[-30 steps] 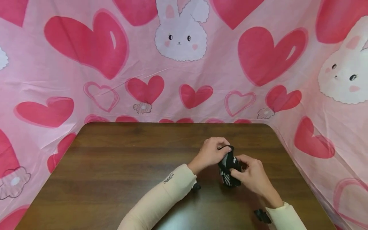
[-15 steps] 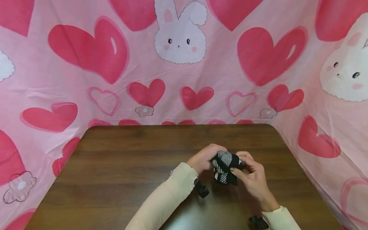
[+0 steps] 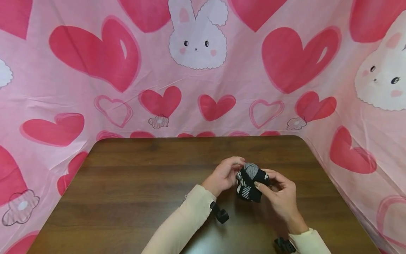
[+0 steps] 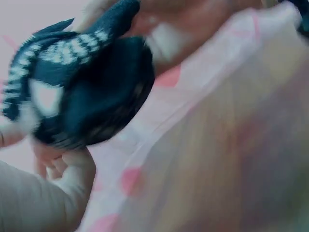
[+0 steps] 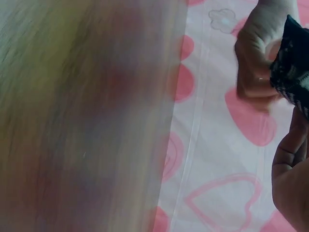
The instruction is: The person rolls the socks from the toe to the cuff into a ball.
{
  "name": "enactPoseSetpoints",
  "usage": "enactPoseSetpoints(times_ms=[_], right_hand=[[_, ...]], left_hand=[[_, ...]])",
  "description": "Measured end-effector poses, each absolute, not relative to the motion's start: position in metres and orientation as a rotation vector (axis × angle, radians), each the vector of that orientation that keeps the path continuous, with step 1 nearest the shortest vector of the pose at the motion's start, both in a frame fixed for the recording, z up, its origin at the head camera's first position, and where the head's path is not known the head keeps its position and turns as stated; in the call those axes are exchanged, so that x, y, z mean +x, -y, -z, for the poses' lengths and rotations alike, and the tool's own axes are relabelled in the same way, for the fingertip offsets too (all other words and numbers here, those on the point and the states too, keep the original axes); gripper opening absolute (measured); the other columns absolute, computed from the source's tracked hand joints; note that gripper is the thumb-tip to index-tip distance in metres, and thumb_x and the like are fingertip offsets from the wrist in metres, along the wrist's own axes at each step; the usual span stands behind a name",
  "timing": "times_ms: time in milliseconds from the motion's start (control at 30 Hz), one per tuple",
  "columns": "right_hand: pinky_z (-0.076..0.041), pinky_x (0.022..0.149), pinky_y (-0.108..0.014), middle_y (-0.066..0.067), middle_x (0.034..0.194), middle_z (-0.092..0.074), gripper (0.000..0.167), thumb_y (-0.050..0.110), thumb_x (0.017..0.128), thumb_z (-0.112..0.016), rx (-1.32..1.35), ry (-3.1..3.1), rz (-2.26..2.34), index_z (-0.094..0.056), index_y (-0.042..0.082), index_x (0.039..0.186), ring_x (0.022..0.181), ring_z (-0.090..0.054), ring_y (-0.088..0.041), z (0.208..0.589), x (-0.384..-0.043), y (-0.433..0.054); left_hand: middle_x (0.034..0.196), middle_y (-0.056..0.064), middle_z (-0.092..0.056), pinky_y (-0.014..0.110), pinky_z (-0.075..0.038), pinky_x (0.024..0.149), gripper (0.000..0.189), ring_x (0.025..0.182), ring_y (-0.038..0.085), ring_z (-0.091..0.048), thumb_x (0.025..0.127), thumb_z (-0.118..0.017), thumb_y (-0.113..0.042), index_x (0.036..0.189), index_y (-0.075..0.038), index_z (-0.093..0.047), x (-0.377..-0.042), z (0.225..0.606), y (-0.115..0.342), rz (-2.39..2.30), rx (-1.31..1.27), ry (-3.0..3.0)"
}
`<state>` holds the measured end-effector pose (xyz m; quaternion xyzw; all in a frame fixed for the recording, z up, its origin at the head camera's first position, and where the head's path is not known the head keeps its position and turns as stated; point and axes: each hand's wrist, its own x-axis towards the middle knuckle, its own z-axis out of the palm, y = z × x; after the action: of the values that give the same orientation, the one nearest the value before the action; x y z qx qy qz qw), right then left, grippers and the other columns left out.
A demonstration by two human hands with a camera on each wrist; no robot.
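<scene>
In the head view, a small bundle of folded socks [image 3: 252,187], black with a grey patch and white stripes, is held up over the table's right half. My right hand [image 3: 281,197] pinches its right side, thumb in front and fingers behind. My left hand [image 3: 223,176] is at the left edge, its fingers curled round the upper corner and partly hidden. The left wrist view shows the socks [image 4: 96,92] close up, with a fold of black knit standing out at the top. In the right wrist view only part of the socks [image 5: 293,67] shows at the right edge.
The brown wooden table [image 3: 142,169] has rounded far corners. A pink cloth [image 3: 241,77] with hearts and rabbits hangs behind it and at both sides. Black straps [image 3: 220,213] sit at both wrists, over cream sleeves.
The socks have been turned and folded more compactly, so the grey patch and stripes face up. My left hand has shifted from the top to the left edge. The right hand keeps its pinch.
</scene>
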<state>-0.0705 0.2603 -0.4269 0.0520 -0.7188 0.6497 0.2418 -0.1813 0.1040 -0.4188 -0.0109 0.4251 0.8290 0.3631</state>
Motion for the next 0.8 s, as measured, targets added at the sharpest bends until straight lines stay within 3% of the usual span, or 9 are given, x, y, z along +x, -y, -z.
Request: enactPoseSetpoints(times_ms=[100, 200, 267, 433, 567, 800], right_hand=[[-0.057, 0.071, -0.025, -0.008, 0.101, -0.072, 0.026, -0.023, 0.074, -0.074, 0.068, 1.93, -1.777, -0.063, -0.014, 0.096, 0.083, -0.07, -0.015, 0.426, -0.07, -0.261], [-0.058, 0.069, -0.025, -0.009, 0.096, -0.072, 0.03, -0.026, 0.074, -0.072, 0.052, 1.878, -1.814, -0.059, -0.016, 0.099, 0.08, -0.07, -0.015, 0.423, -0.071, -0.262], [-0.058, 0.068, -0.025, -0.01, 0.096, -0.072, 0.034, -0.026, 0.074, -0.071, 0.055, 1.846, -1.848, -0.057, -0.017, 0.105, 0.081, -0.07, -0.015, 0.422, -0.072, -0.263], [-0.057, 0.07, -0.025, -0.008, 0.105, -0.073, 0.048, -0.022, 0.08, -0.07, 0.058, 1.884, -1.888, -0.057, -0.014, 0.125, 0.091, -0.069, -0.014, 0.423, -0.073, -0.266], [-0.057, 0.074, -0.026, -0.006, 0.11, -0.071, 0.047, -0.019, 0.084, -0.068, 0.061, 1.962, -1.898, -0.057, -0.014, 0.13, 0.097, -0.068, -0.014, 0.423, -0.072, -0.267], [-0.057, 0.073, -0.026, -0.006, 0.107, -0.07, 0.04, -0.021, 0.083, -0.067, 0.036, 2.018, -1.91, -0.06, -0.014, 0.122, 0.092, -0.066, -0.014, 0.421, -0.071, -0.267]], left_hand=[[0.092, 0.004, -0.066, 0.026, -0.048, 0.064, 0.007, 0.076, 0.015, -0.057, 0.092, -0.067, -0.005, 0.097, -0.006, -0.072, -0.182, 0.416, -0.092, -2.159, 0.343, -1.352], [0.101, 0.002, -0.069, 0.027, -0.051, 0.07, 0.019, 0.084, 0.015, -0.059, 0.092, -0.073, -0.007, 0.11, -0.005, -0.076, -0.184, 0.411, -0.079, -2.022, 0.881, -1.727], [0.103, 0.001, -0.069, 0.025, -0.05, 0.067, 0.024, 0.082, 0.012, -0.058, 0.09, -0.076, -0.008, 0.114, -0.005, -0.076, -0.185, 0.409, -0.072, -1.891, 1.235, -1.943], [0.106, 0.003, -0.063, 0.015, -0.049, 0.074, 0.027, 0.087, 0.007, -0.059, 0.086, -0.079, -0.007, 0.113, -0.006, -0.077, -0.188, 0.406, -0.066, -1.586, 1.887, -2.265], [0.108, 0.006, -0.059, 0.011, -0.046, 0.083, 0.021, 0.094, 0.008, -0.059, 0.086, -0.08, -0.007, 0.107, -0.003, -0.079, -0.186, 0.405, -0.067, -1.444, 2.124, -2.357], [0.115, 0.003, -0.06, 0.016, -0.044, 0.096, 0.012, 0.104, 0.005, -0.057, 0.09, -0.074, -0.004, 0.102, -0.004, -0.073, -0.183, 0.407, -0.07, -1.386, 2.136, -2.257]])
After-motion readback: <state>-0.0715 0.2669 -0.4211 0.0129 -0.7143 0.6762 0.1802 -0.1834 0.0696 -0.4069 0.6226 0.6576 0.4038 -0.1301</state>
